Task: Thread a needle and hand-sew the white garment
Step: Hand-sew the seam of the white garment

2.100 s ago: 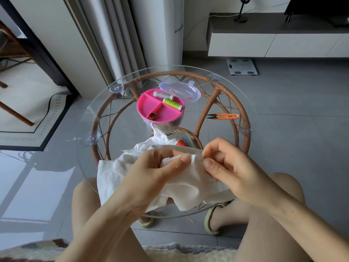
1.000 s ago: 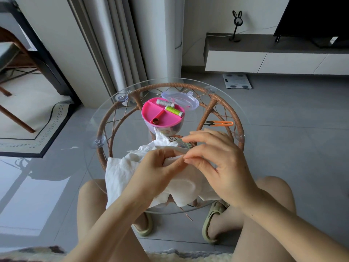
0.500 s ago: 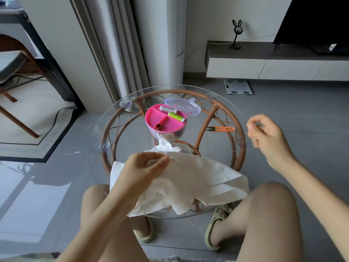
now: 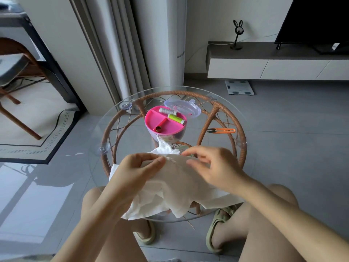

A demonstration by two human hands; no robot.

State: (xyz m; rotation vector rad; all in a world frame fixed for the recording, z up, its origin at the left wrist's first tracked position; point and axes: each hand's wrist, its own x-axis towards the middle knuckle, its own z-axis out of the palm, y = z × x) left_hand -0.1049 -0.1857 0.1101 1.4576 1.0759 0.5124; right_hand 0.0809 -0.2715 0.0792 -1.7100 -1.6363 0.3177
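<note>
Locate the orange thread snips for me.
In the head view, the orange thread snips lie on the round glass tabletop at its right side, right of the pink round sewing box and beyond the right hand.

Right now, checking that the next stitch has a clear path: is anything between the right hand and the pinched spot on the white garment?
Nothing visible does. The right hand hovers just right of where the left hand pinches the white garment; only bare cloth lies between them. The right hand is blurred, and no needle shows.
</note>
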